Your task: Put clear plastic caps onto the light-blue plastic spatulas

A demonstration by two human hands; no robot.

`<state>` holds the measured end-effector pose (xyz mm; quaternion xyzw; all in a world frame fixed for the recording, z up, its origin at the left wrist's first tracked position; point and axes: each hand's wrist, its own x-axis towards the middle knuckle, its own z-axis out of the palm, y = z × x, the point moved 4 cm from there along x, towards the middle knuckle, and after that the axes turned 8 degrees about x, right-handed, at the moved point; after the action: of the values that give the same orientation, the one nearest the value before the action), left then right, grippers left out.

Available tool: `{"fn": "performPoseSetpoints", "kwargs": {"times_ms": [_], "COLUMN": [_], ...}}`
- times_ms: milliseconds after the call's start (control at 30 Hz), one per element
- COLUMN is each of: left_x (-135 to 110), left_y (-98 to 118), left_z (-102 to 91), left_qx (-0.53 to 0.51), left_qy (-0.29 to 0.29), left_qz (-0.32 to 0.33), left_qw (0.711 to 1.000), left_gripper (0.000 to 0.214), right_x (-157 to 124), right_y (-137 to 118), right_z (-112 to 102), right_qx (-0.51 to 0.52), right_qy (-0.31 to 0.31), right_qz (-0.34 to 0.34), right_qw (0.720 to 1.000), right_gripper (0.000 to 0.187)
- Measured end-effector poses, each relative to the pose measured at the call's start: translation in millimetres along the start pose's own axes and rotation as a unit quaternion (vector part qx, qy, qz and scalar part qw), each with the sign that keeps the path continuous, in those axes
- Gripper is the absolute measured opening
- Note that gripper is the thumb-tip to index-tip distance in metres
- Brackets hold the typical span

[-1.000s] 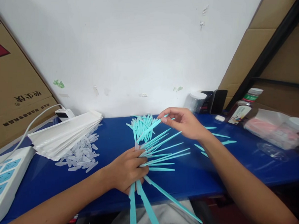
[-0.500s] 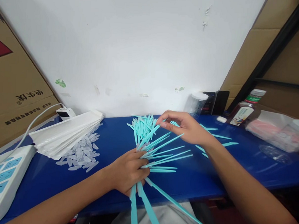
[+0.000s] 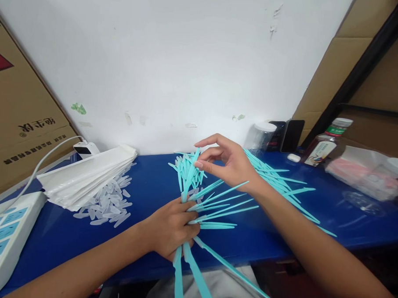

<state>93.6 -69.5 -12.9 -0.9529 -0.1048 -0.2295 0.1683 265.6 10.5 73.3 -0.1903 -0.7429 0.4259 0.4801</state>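
My left hand [image 3: 171, 227] is closed around a bunch of turquoise eyebrow razors [image 3: 221, 208], whose slim handles fan out to the right and down toward my lap. One more razor [image 3: 189, 177] stands up from the top of this fist, its lower end among my left fingers. Near its upper tip, my right hand [image 3: 226, 161] has thumb and fingers on it in a loose pinch, the index finger raised. Pale translucent caps show at the fist, partly hidden by my fingers. Behind lies a pile of turquoise pieces [image 3: 181, 166].
Loose translucent caps [image 3: 109, 204] lie beside a stack of white sleeves [image 3: 89, 175] at left. A power strip [image 3: 13, 233] sits at the near left. More razors [image 3: 292, 192] spread under my right forearm. Behind them stand a clear jar [image 3: 260, 138], phones [image 3: 292, 135] and a bottle [image 3: 327, 143].
My right hand has moved left and slightly up, swinging the razor's upper end leftward so that it stands more upright. The left hand keeps its grip on the bunch.
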Motion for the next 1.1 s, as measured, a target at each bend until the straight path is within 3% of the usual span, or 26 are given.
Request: {"fn": "performPoseSetpoints", "kwargs": {"times_ms": [200,367,600,767,867,1100], "left_x": [1,4,4,5,4,-9], "left_y": [2,-3,-16,-18,-21,-41], "left_z": [-1.7,-5.8,-11.1,-12.4,-14.5,-16.4], "left_qx": [0.005,0.008,0.006,-0.014,-0.037,-0.139], "left_qy": [0.031,0.034,0.063,0.071,0.081,0.127], "left_qz": [0.003,-0.007,-0.027,-0.036,-0.044,-0.111], "left_qw": [0.999,0.999,0.998,0.997,0.995,0.976], "left_gripper": [0.023,0.029,0.023,0.025,0.027,0.029], "right_x": [-6,-8,-11,-11,-11,-10], "right_y": [-4,-5,11,12,14,36], "right_z": [-2,-16,-45,-44,-42,-69], "right_qx": [0.010,-0.017,-0.179,-0.280,-0.306,-0.356], "right_qy": [-0.008,0.005,-0.003,-0.009,-0.025,0.024], "right_qz": [0.016,0.023,0.024,-0.034,-0.054,0.015], "right_qw": [1.000,1.000,0.984,0.959,0.950,0.934], "right_gripper": [0.036,0.030,0.026,0.020,0.031,0.036]}}
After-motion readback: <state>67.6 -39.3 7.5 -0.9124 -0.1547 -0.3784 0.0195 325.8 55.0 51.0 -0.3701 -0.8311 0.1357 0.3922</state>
